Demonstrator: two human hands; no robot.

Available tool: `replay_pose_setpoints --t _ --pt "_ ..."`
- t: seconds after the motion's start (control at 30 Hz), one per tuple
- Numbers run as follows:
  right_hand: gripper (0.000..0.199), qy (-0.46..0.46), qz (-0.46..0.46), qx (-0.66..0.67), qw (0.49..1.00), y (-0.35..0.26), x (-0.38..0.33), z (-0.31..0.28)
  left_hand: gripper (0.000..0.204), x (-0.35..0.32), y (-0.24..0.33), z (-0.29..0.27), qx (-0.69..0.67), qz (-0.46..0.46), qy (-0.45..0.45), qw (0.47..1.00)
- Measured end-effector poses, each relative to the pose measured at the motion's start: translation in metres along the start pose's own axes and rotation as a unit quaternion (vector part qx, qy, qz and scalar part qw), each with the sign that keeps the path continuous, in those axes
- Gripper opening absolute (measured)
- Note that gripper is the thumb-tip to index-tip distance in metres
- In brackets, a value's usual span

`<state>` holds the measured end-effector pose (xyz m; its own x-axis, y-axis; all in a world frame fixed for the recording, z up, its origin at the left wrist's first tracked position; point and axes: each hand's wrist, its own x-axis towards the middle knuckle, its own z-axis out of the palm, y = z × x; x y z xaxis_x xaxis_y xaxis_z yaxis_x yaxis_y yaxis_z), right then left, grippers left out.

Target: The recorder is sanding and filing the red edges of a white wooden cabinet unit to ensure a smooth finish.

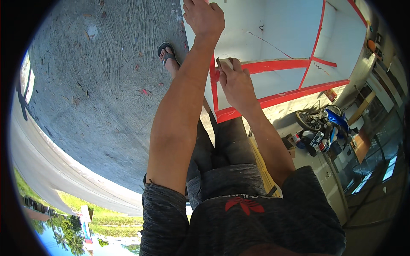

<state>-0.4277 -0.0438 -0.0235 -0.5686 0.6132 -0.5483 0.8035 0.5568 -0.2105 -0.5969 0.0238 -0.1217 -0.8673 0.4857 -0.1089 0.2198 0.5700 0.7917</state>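
A white cabinet-like frame [282, 32] with open compartments and red-trimmed edges stands in front of me. My left hand [204, 18] is at its upper left side, fingers curled, with the fingertips cut off by the top of the picture. A sliver of something reddish shows there, too little to name. Close to the red front corner, my right hand [235, 83] grips a small flat pale piece with a dark edge [225, 64]. Its fingers are bent around the piece beside the red strip [273, 66]. Dark cracks or wires mark the white inner panel.
Rough grey concrete [102, 85] spreads to the left, with my sandalled foot [168, 55] on it and red scraps [145, 91] scattered about. A blue motorcycle [329, 126] is parked at the right, near boards and boxes. A road [55, 166] curves along the lower left.
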Motion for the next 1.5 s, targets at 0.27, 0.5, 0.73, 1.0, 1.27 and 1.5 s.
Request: replay_pose_setpoints --t 0.27,0.5,0.73,1.0,1.27,1.5 --pt "0.024 0.031 -0.013 0.031 0.999 -0.011 -0.019 -0.011 0.066 -0.006 0.009 -0.007 0.015 -0.031 -0.036 0.999" --pt "0.026 0.035 -0.026 0.035 0.998 -0.010 -0.011 -0.001 0.065 0.002 0.002 -0.008 -0.002 -0.012 -0.013 1.000" --pt "0.029 0.014 -0.015 0.043 0.999 0.009 -0.007 -0.003 0.065 -0.004 -0.001 -0.004 -0.012 0.003 -0.013 1.000" --pt "0.031 0.091 -0.068 0.024 0.993 0.039 -0.004 -0.014 0.065 -0.006 0.008 -0.006 0.000 0.006 -0.021 1.000" --pt "0.034 0.085 -0.117 0.065 0.987 0.067 -0.002 -0.027 0.062 -0.004 0.004 -0.004 0.019 -0.006 -0.035 0.999" --pt "0.038 -0.011 -0.026 0.061 0.998 0.086 0.015 -0.024 0.061 0.002 0.001 -0.005 0.011 0.004 -0.009 1.000"
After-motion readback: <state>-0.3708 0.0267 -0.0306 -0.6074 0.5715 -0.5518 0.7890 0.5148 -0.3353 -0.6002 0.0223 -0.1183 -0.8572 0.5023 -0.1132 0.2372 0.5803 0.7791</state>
